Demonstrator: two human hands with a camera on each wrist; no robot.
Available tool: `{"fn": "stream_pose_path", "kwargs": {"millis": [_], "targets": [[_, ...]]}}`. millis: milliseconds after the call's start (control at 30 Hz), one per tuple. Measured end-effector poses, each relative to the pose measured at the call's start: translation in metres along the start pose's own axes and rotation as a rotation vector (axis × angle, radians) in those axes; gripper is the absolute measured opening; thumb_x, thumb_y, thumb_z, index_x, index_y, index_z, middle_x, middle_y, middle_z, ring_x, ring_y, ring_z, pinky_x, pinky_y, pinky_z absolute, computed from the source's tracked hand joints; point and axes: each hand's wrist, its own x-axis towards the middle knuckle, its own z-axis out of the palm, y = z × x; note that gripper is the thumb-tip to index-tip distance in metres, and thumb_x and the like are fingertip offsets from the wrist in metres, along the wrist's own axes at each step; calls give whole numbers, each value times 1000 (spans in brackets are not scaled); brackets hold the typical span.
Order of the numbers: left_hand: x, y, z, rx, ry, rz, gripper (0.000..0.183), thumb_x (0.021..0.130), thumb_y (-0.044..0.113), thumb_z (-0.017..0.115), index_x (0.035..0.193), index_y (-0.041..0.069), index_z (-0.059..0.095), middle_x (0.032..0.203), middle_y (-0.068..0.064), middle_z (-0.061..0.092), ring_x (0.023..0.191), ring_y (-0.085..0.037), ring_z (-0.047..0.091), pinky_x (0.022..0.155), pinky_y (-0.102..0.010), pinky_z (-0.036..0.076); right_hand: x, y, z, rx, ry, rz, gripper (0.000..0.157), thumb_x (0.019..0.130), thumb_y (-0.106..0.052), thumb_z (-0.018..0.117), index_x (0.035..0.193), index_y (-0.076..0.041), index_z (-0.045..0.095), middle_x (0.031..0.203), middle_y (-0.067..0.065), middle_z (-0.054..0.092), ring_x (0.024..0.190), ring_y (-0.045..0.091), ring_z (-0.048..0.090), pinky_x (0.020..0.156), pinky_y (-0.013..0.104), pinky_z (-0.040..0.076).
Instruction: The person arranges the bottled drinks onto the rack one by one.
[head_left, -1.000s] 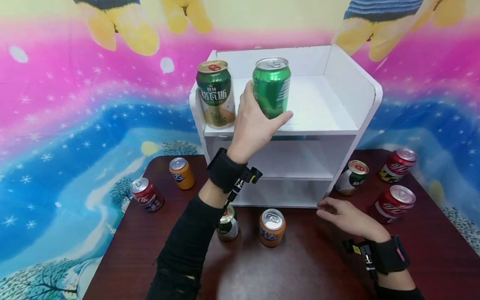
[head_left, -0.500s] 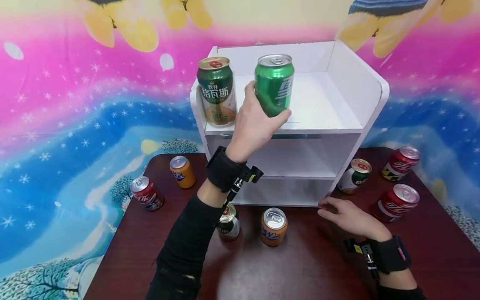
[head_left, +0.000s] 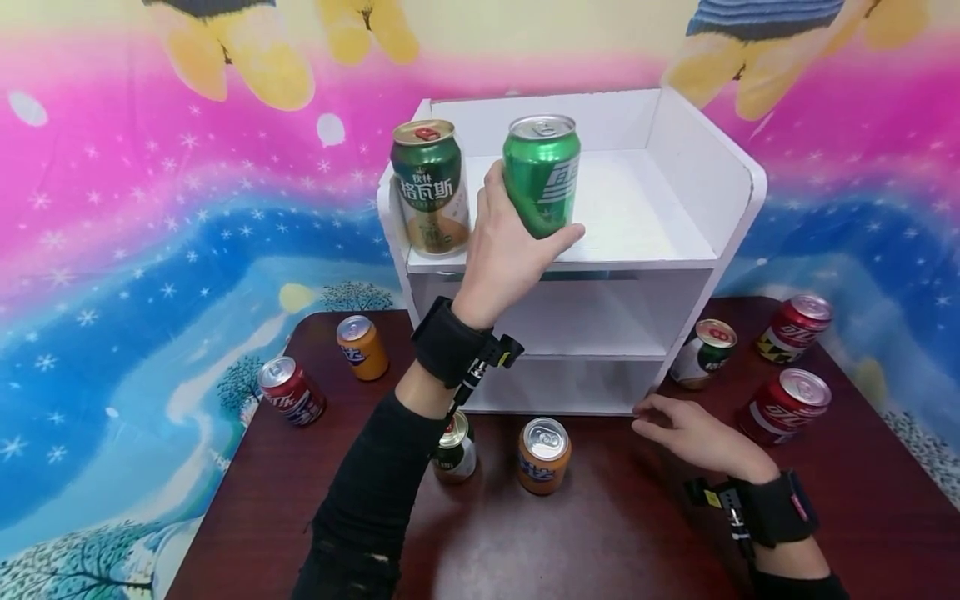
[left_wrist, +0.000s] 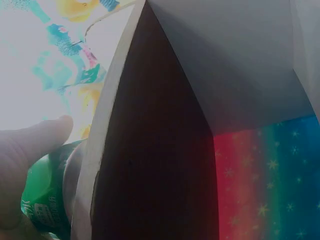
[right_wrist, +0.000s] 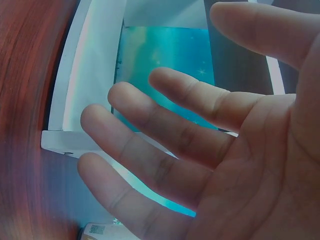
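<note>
My left hand point(head_left: 506, 250) grips a green can point(head_left: 542, 179) by its lower part, thumb in front, at the top level of the white shelf point(head_left: 660, 267). The can is upright, and its white lettering faces front right. In the left wrist view, the thumb lies over the green can point(left_wrist: 45, 192) beside the shelf board's edge. Just left of that hand, a green and gold kvass can point(head_left: 431, 187) stands on the top shelf. My right hand point(head_left: 697, 433) is low by the shelf's front right corner; the right wrist view shows its fingers point(right_wrist: 150, 120) spread and loosely bent, holding nothing.
On the dark table point(head_left: 600, 533), an orange can point(head_left: 543, 457) and a green-white can point(head_left: 455, 450) stand before the shelf. A red can point(head_left: 292, 392) and orange can point(head_left: 363, 348) are left; a green-white can point(head_left: 703, 354) and red cans point(head_left: 783, 408) are right.
The green can has turned slightly in my left hand, so more of its white lettering faces front. The right hand keeps its place; the head view shifts slightly.
</note>
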Motion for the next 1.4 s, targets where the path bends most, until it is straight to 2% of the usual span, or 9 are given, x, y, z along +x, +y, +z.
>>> {"fn": "stream_pose_path", "kwargs": {"millis": [100,467,700,800,900,1000,1067,1200,1400], "targets": [[0,1,0,0,-9,5,100,75,42,78,146,10,16,134,-6,37,117,-13,41,96,-29,37,0,2,0,-5,4,8,47,94,-39,56,120,0,59,106,6,62,91,18,56,78,39,48],[-3,1,-7,-123,-58,-37,90,79,27,75,145,9,17,132,-6,46,113,-13,48,92,-31,41,-1,1,0,-4,4,-19,44,94,-39,56,118,-2,60,104,4,62,89,17,56,76,37,48],[-2,0,-10,-126,-94,-72,89,80,27,72,146,11,15,130,-6,50,109,-14,51,89,-33,43,-3,5,-1,-12,18,-20,45,94,-41,55,118,-3,60,104,2,62,91,17,57,77,38,48],[-1,0,-6,-112,-61,-43,92,78,29,75,146,11,15,131,-6,46,112,-13,48,92,-33,41,-3,5,-1,-1,9,-24,45,95,-40,55,119,-2,59,104,3,62,90,17,56,76,37,48],[0,0,1,-42,13,14,98,76,36,77,146,10,14,133,-6,41,117,-14,44,96,-32,38,-3,5,-1,0,18,-23,43,95,-39,56,118,-3,60,101,2,62,87,15,56,74,35,48],[0,1,7,27,88,54,100,74,41,78,145,7,16,131,-8,40,117,-15,43,95,-30,38,-4,3,-2,7,20,-26,42,95,-38,56,118,-2,60,101,2,62,87,15,56,74,35,48],[-1,2,9,46,110,57,98,75,40,78,144,6,18,130,-8,42,115,-16,45,93,-31,40,-5,1,-2,15,13,-23,43,95,-38,56,118,-2,59,102,3,62,87,16,56,75,36,48],[-3,3,8,19,83,25,94,77,36,77,143,5,19,129,-8,44,114,-16,47,93,-32,41,-5,1,-2,19,4,-12,43,94,-37,57,119,-1,59,103,3,62,88,16,56,75,36,48],[-1,1,-4,-85,-21,-40,90,77,32,78,142,8,20,128,-6,49,111,-14,50,92,-31,42,0,5,-2,17,7,-21,43,94,-37,57,119,-1,59,104,4,62,89,18,56,76,37,48]]}}
